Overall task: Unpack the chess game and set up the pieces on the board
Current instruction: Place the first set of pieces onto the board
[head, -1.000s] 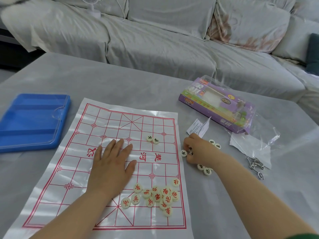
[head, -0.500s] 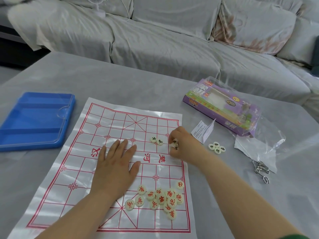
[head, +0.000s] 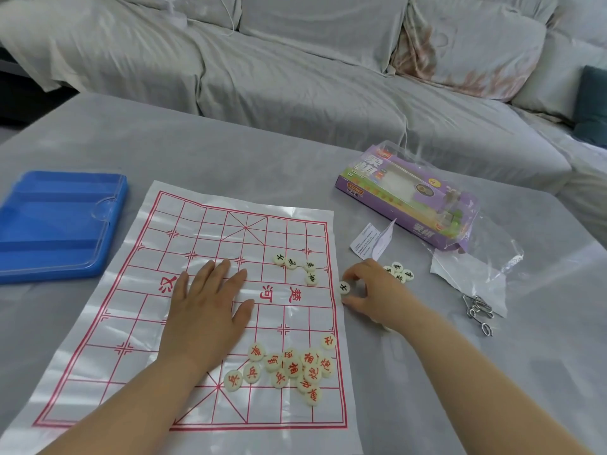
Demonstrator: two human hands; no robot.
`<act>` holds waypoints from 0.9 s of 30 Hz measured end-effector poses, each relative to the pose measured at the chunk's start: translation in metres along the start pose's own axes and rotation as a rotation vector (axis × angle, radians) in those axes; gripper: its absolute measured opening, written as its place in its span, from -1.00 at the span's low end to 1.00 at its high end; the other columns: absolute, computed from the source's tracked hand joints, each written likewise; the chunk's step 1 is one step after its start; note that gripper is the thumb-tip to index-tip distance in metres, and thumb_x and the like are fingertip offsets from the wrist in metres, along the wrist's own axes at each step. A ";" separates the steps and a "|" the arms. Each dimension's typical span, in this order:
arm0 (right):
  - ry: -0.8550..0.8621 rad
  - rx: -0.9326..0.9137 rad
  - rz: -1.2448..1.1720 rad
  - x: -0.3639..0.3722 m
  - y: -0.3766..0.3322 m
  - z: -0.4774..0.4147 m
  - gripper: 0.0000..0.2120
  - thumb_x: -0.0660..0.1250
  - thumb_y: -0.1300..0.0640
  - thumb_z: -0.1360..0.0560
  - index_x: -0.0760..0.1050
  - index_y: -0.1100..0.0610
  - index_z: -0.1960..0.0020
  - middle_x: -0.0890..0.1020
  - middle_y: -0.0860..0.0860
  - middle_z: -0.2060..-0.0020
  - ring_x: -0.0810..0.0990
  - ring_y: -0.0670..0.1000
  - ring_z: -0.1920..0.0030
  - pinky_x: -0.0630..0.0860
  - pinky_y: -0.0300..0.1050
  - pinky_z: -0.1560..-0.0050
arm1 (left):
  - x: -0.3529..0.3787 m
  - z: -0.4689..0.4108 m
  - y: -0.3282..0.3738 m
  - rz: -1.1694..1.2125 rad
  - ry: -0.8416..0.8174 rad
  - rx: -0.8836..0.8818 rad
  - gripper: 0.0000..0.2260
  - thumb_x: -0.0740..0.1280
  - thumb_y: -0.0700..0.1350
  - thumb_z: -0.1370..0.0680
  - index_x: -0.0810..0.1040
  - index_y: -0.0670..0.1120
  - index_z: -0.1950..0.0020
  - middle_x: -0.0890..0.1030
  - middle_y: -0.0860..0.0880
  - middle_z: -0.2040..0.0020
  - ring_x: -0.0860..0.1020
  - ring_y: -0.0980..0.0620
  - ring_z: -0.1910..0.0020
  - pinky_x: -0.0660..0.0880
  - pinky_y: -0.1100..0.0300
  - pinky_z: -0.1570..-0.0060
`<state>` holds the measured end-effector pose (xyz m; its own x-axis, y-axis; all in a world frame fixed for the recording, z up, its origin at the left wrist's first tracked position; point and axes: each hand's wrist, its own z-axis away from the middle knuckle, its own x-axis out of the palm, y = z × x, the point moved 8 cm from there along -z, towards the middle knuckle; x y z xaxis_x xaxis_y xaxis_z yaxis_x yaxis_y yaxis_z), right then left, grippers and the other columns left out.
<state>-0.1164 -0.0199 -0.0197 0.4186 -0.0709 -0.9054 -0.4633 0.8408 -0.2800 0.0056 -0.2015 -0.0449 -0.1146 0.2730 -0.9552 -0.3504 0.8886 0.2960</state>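
A plastic sheet chess board (head: 184, 224) with red lines lies flat on the grey table. My left hand (head: 210, 310) rests flat on its middle, fingers spread, holding nothing. My right hand (head: 371, 290) sits just off the board's right edge, thumb and fingers pinched on a white disc with a black character (head: 344, 287). Several black-marked discs (head: 297, 267) lie on the board's right side past the river. A pile of red-marked discs (head: 292, 369) sits on the near right of the board. More black-marked discs (head: 401, 273) lie on the table behind my right hand.
The purple game box (head: 407, 195) lies at the far right with a clear plastic bag (head: 473, 267) and a folded paper slip (head: 372, 239) beside it. A metal ring puzzle (head: 479, 313) lies to the right. A blue lidded tray (head: 56, 224) sits at the left. A sofa runs behind the table.
My right hand went from the loose discs off the board onto the board, left two more black-marked discs there, and came back to the right edge pinching another. My left hand stayed put.
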 end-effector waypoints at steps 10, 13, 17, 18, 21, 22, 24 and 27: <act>0.104 0.006 -0.090 -0.013 -0.015 -0.013 -0.78 0.27 0.12 -0.49 0.44 0.11 -0.13 0.45 -0.05 0.10 0.41 -0.07 0.13 0.34 -0.30 0.17 | 0.001 0.000 0.000 -0.056 -0.055 -0.003 -0.14 -0.48 0.22 -0.20 0.01 0.12 -0.48 -0.03 0.05 -0.52 -0.11 0.03 -0.49 -0.22 0.03 -0.42; 0.127 -0.069 -0.085 -0.009 -0.039 -0.018 -0.75 0.26 0.11 -0.50 0.44 0.09 -0.17 0.50 -0.01 -0.01 0.40 -0.09 0.12 0.33 -0.28 0.11 | 0.002 0.000 0.000 -0.079 -0.069 -0.002 -0.14 -0.51 0.21 -0.19 -0.03 0.14 -0.48 -0.07 0.06 -0.52 -0.14 0.04 -0.49 -0.23 0.03 -0.42; 0.145 -0.119 -0.093 -0.007 -0.064 -0.024 -0.72 0.24 0.11 -0.52 0.42 0.07 -0.22 0.50 -0.01 -0.13 0.43 -0.07 0.04 0.33 -0.28 0.06 | 0.003 0.000 0.000 -0.098 -0.082 -0.003 -0.14 -0.52 0.20 -0.18 -0.06 0.14 -0.48 -0.09 0.07 -0.52 -0.16 0.05 -0.49 -0.25 0.04 -0.41; 0.135 -0.130 -0.079 -0.006 -0.068 -0.024 -0.71 0.24 0.10 -0.52 0.42 0.07 -0.23 0.49 -0.01 -0.14 0.46 -0.04 -0.02 0.36 -0.26 0.01 | 0.003 0.000 0.000 -0.094 -0.080 -0.004 -0.14 -0.51 0.20 -0.18 -0.05 0.14 -0.48 -0.08 0.07 -0.52 -0.15 0.04 -0.49 -0.24 0.04 -0.41; 0.125 -0.142 -0.061 -0.003 -0.067 -0.022 -0.69 0.27 0.07 -0.51 0.42 0.06 -0.24 0.47 -0.02 -0.18 0.46 -0.03 -0.14 0.37 -0.25 -0.08 | 0.002 0.000 0.001 -0.085 -0.070 -0.004 -0.14 -0.50 0.20 -0.19 -0.03 0.14 -0.48 -0.06 0.06 -0.52 -0.14 0.04 -0.49 -0.24 0.04 -0.41; 0.138 -0.136 -0.065 -0.005 -0.062 -0.019 -0.68 0.27 0.07 -0.51 0.42 0.06 -0.25 0.46 -0.03 -0.19 0.45 -0.04 -0.16 0.37 -0.25 -0.10 | 0.002 0.000 0.001 -0.084 -0.068 -0.002 -0.14 -0.50 0.21 -0.19 -0.03 0.14 -0.48 -0.06 0.06 -0.52 -0.14 0.05 -0.49 -0.24 0.04 -0.41; 0.165 -0.097 -0.069 -0.011 -0.044 -0.011 -0.67 0.27 0.06 -0.50 0.41 0.04 -0.25 0.43 -0.05 -0.22 0.45 -0.06 -0.16 0.37 -0.23 -0.12 | 0.001 0.000 0.001 -0.062 -0.062 -0.003 -0.14 -0.49 0.22 -0.20 0.00 0.13 -0.48 -0.04 0.06 -0.52 -0.13 0.04 -0.49 -0.24 0.04 -0.41; 0.173 0.004 -0.065 -0.020 -0.005 0.007 -0.66 0.29 0.07 -0.49 0.40 0.03 -0.25 0.38 -0.06 -0.25 0.43 -0.05 -0.15 0.38 -0.21 -0.08 | 0.001 0.000 0.000 -0.039 -0.054 -0.002 -0.14 -0.46 0.23 -0.20 0.04 0.12 -0.48 -0.01 0.05 -0.51 -0.10 0.03 -0.49 -0.24 0.03 -0.41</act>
<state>-0.1170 -0.0190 0.0023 0.3072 -0.2159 -0.9268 -0.4363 0.8336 -0.3388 0.0057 -0.2010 -0.0458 -0.0504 0.2576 -0.9649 -0.3552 0.8984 0.2584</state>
